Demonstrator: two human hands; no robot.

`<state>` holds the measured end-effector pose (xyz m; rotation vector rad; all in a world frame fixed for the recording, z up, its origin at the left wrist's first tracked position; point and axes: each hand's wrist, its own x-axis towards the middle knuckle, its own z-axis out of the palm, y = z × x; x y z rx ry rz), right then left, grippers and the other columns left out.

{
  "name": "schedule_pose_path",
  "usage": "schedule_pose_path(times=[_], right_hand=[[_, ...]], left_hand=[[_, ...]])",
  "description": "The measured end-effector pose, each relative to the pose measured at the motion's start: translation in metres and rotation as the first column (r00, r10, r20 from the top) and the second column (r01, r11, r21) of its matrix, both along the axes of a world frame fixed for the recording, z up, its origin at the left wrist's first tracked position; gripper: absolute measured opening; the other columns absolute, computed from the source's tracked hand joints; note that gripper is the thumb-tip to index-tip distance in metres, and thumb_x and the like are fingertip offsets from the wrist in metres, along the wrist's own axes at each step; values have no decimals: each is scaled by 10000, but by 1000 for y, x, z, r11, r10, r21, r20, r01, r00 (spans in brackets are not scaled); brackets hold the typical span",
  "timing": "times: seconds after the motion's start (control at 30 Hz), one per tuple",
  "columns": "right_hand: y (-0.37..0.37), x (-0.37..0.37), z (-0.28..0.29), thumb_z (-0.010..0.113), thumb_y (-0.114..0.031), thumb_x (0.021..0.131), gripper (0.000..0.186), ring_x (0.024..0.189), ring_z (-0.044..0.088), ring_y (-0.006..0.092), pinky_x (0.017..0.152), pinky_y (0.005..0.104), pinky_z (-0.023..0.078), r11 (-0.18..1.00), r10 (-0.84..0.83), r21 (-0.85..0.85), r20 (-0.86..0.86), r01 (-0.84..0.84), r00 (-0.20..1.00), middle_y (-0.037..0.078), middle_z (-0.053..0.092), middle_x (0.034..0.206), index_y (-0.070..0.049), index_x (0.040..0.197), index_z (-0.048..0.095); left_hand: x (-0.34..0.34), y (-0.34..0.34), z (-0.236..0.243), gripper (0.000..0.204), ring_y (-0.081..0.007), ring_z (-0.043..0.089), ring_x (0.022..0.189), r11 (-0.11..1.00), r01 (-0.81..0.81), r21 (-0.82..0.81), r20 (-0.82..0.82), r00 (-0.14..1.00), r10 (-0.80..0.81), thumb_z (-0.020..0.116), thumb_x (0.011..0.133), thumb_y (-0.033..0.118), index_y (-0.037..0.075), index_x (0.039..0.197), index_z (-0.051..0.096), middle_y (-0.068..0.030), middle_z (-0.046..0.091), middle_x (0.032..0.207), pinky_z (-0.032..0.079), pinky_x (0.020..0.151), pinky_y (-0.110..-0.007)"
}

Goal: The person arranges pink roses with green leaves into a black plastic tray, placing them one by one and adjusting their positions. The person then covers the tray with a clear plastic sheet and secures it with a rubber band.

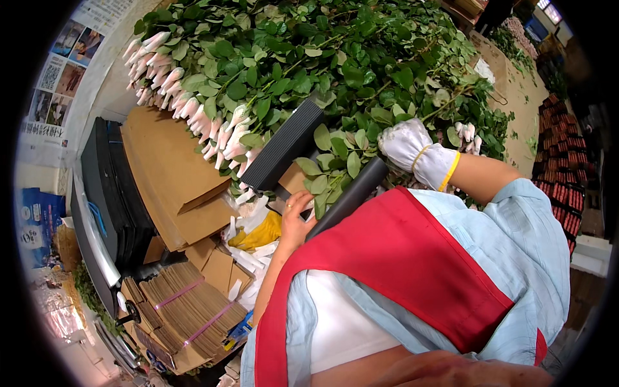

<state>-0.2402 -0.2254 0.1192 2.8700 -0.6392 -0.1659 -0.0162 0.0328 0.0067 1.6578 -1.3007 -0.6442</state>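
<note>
My bare left hand (298,209), with a ring on one finger, is at the near end of a black stand, between its ribbed panel (284,145) and a smooth dark bar (351,195). Its fingers are bent inward; what they hold is hidden. Leafy rose stems (336,158) lie between panel and bar. My right hand (406,143), in a white glove with a yellow cuff, is closed beside the bar's far end, against the leaves. What it grips is hidden too. Pale pink rose heads in white sleeves (225,138) line the left edge of a big green heap (284,51).
Flat brown cardboard (171,171) leans at the left beside black boards (116,187). Below are strapped cardboard sheets (190,306) and a yellow bag (258,232) among white scraps. Several stacked red-and-black bundles (558,155) stand at the far right. A few sleeved roses (469,137) lie beyond my right wrist.
</note>
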Motion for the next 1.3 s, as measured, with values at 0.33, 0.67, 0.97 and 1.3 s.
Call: schedule_pose_path(times=[0.33,0.67,0.97,1.3], right_hand=[[-3,-4,-7,649,-168,737,100,697,689,266,597,400,532,991,104,-97,190,-87,976,94,670,751,-79,781,664],[-39,22,-23,683,-107,757,114,869,717,307,769,410,576,980,48,197,-311,15,949,168,723,916,-41,843,718],[-77,266,115,565,-205,904,224,920,692,332,801,436,563,946,203,150,415,-287,887,150,713,1010,-119,1071,689],[-100,366,204,612,-195,857,167,698,673,314,662,429,556,975,221,-41,278,-218,935,116,685,810,-146,984,709]], left_hand=[[-1,-3,1,468,-325,554,1165,1000,-15,-1,0,1000,15,783,714,60,55,1163,653,-123,601,1237,458,981,-375],[-3,-7,4,525,-350,531,1144,999,-6,-52,59,998,9,792,684,73,106,1193,669,-111,606,1229,461,974,-411],[-10,9,11,634,-319,549,1156,989,-150,-16,37,988,151,786,669,55,99,1276,609,-101,636,1212,460,994,-403],[-10,14,2,607,-307,535,1192,996,-91,0,44,995,91,791,673,98,126,1253,615,-63,623,1248,438,1017,-404]])
